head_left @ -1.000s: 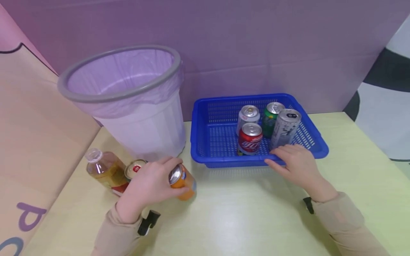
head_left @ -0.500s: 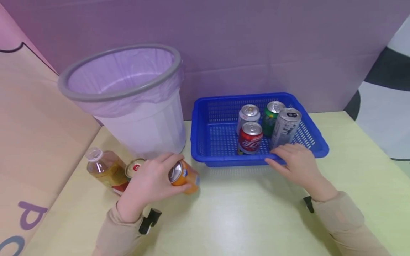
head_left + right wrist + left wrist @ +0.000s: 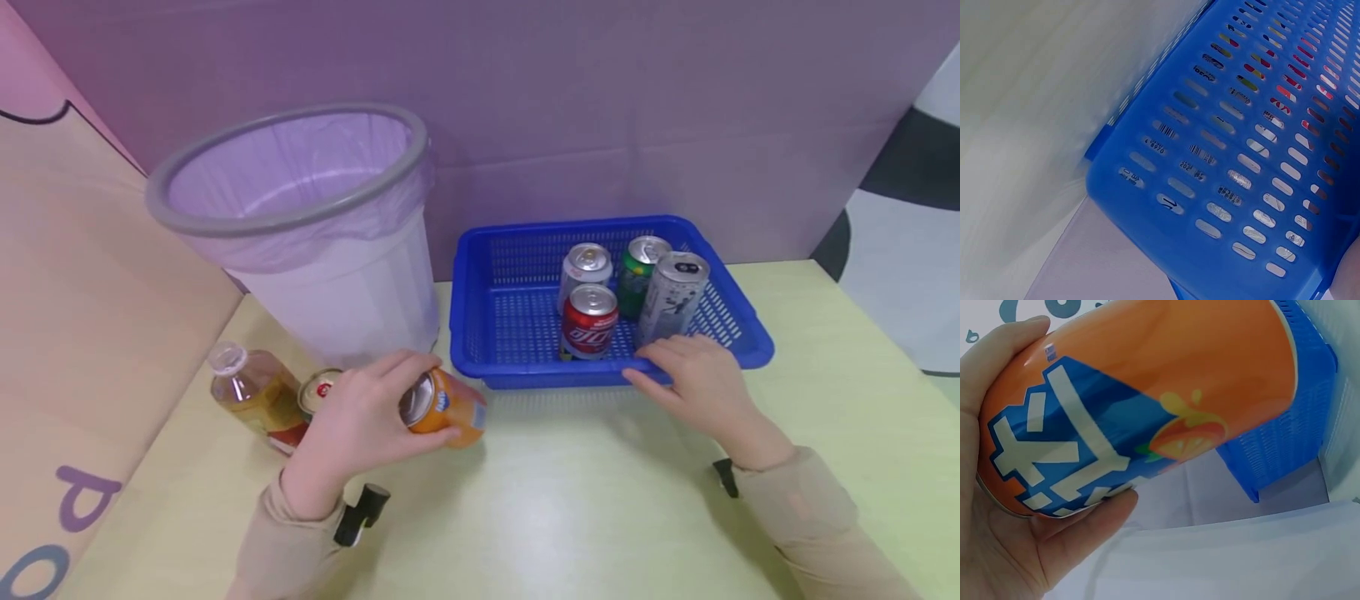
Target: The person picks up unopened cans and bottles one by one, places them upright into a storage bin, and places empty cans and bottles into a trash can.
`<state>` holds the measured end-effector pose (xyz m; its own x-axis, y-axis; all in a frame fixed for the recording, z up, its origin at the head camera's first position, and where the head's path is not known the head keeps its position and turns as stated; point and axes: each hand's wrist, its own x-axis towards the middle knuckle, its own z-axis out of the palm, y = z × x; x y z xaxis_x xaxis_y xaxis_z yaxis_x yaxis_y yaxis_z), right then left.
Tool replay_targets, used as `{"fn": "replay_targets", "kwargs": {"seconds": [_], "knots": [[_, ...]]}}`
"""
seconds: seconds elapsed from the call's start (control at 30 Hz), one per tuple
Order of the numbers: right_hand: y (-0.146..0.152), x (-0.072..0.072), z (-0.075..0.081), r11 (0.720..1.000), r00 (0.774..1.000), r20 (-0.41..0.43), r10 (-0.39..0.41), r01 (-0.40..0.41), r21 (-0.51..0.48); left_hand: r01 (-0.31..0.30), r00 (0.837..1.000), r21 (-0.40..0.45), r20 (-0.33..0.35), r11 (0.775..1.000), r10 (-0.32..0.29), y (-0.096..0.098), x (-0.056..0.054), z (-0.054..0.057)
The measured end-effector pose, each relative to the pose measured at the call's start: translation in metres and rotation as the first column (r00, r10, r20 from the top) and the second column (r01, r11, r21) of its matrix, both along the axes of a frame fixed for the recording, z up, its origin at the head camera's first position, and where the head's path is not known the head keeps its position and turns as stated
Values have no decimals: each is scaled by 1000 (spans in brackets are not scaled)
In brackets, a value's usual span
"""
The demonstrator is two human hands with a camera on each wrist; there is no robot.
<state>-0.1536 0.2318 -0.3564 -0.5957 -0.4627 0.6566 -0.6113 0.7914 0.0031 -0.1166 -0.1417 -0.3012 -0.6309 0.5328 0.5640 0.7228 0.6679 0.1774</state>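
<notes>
My left hand point(image 3: 360, 421) grips an orange soda can point(image 3: 461, 412), thumb on the near side and fingers over the far side. The can leans, its silver top toward the palm and its base toward the right. In the left wrist view the orange can point(image 3: 1229, 369) shows a blue label and a fruit picture. My right hand point(image 3: 697, 387) holds the front rim of a blue plastic basket point(image 3: 540, 377), fingers over the edge and thumb outside. Inside the basket stand a red can point(image 3: 589, 327), a pale can point(image 3: 587, 271), a green can point(image 3: 636, 283) and a tall silver can point(image 3: 670, 304).
Behind the left hand rises a white bin point(image 3: 360, 292) with a grey rim and a plastic liner. A clear bottle of amber drink point(image 3: 258, 396) and a gold-topped can point(image 3: 317, 392), partly hidden by the left hand, stand at the left. A purple backdrop point(image 3: 540, 117) borders the table.
The orange can has shifted right toward the basket and tipped further over in my left hand. My right hand stays on the basket rim.
</notes>
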Motion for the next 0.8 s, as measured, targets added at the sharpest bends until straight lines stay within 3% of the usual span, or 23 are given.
{"fn": "replay_targets", "kwargs": {"seconds": [0.43, 0.6, 0.8], "knots": [[1, -1, -2, 1000, 1000, -16, 21, -21, -1, 74, 994, 119, -85, 990, -65, 7, 3, 8], [1, -1, 0, 1000, 1000, -20, 17, -17, 0, 92, 994, 188, -73, 978, -80, 13, 3, 10], [-1, 0, 1, 1000, 1000, -18, 4, -4, 5, 102, 987, 269, -148, 958, -64, 22, -3, 9]]}}
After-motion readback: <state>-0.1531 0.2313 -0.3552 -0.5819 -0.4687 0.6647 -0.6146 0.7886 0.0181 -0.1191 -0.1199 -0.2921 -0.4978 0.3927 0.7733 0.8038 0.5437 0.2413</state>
